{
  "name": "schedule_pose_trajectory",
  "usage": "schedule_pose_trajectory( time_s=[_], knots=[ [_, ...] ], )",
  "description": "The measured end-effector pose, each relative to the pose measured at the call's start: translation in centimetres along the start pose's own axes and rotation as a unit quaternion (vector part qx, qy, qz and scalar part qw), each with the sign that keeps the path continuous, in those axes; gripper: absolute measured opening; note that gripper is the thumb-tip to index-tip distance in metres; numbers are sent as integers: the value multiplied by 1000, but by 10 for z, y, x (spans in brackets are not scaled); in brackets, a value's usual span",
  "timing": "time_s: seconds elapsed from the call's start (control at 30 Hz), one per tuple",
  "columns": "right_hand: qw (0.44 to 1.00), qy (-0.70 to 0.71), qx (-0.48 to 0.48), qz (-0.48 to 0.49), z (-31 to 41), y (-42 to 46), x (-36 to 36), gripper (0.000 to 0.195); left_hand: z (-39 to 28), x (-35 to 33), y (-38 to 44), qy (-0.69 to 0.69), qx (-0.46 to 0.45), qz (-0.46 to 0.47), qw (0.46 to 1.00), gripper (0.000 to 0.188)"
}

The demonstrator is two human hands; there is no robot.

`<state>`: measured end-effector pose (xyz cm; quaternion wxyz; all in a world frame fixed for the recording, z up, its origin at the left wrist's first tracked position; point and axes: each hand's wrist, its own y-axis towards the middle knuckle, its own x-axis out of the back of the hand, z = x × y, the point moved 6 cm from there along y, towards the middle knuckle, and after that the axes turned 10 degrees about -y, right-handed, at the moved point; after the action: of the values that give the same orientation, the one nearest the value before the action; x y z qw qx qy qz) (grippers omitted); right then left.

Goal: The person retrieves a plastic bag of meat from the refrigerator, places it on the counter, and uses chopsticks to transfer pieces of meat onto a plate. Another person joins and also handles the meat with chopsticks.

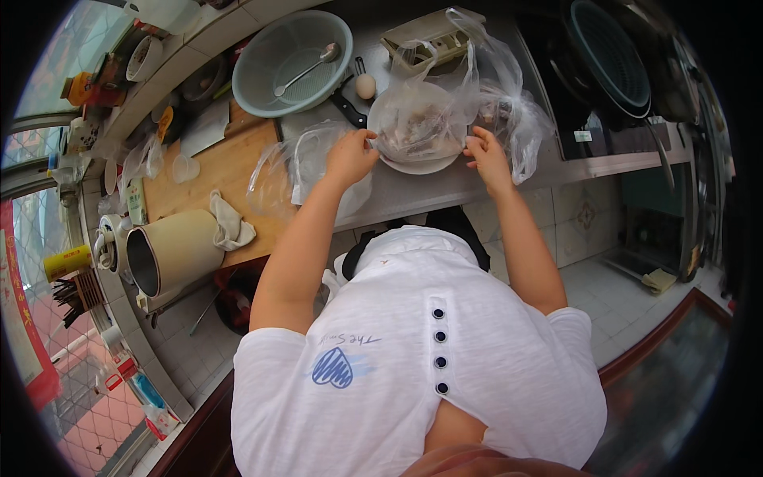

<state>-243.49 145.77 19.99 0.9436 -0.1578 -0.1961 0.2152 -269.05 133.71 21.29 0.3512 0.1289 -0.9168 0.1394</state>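
Observation:
A white plate [417,167] lies at the front of the metal counter. Over it sits a clear plastic bag [426,116] with pale food inside that I cannot identify. My left hand [351,156] is at the plate's left edge, fingertips close together by the bag. On the opposite side, my right hand [490,156] has its fingers partly curled at the bag's right edge. Whether either hand pinches the plastic is not clear. A second, knotted plastic bag [524,128] with dark contents stands just beyond my right hand. Loose clear plastic [322,149] lies under my left wrist.
Behind the plate are an egg [365,86], a black knife handle [349,110] and an open box [432,45]. A colander [253,89] holds a metal spoon [307,70]. Left is a wooden board [167,197]; right, a black cooktop [596,140] with a pan.

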Motion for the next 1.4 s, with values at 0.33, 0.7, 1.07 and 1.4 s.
schedule_pose_trajectory(
  time_s=[0.33,0.7,1.07,1.4],
  knots=[
    [924,-348,148,-65,19,-17,-23,29,-12,-13,-1,47,124,-9,991,36],
    [889,-350,268,-127,51,-29,-16,12,-15,-3,-7,-29,40,-49,998,18],
    [935,-205,232,-170,117,-43,14,11,-76,53,-10,-266,-37,-94,959,19],
    [962,-97,202,-154,126,-33,22,19,-103,73,-8,-260,-76,-183,945,18]
  ],
)
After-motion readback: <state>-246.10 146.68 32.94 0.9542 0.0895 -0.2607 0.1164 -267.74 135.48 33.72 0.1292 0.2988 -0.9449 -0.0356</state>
